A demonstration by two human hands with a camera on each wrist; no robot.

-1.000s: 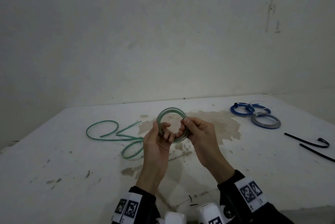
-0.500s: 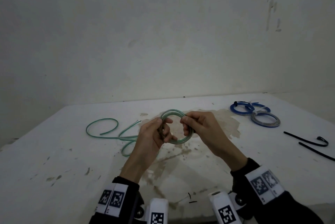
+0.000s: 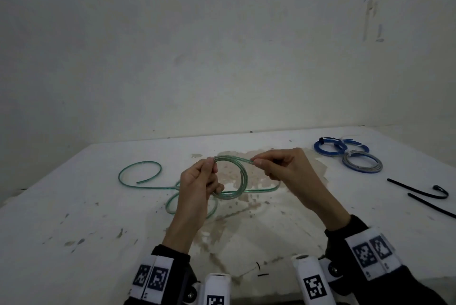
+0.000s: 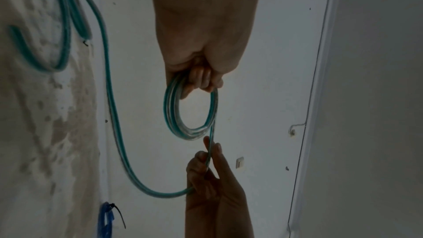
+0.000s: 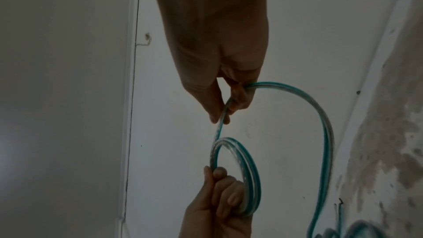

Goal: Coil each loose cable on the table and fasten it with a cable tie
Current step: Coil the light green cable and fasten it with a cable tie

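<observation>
We are gripping the green cable (image 3: 243,176) coil in our left hand (image 3: 197,188) above the bench (image 3: 74,218); our right hand (image 3: 283,168) is pinching its free strand, the loose tail lying on the bench.

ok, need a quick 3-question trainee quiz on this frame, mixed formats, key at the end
1. True or false: the left hand holds the coiled part of the green cable.
2. Multiple choice: what does the right hand pinch? A) a black cable tie B) a strand of the green cable leading off the coil C) the blue coil
3. Fill in: the loose black cable ties lie on the table to the person's ____.

Key: 1 true; 2 B; 3 right. The blue coil and grey coil lie far right, untouched by either hand.
</observation>
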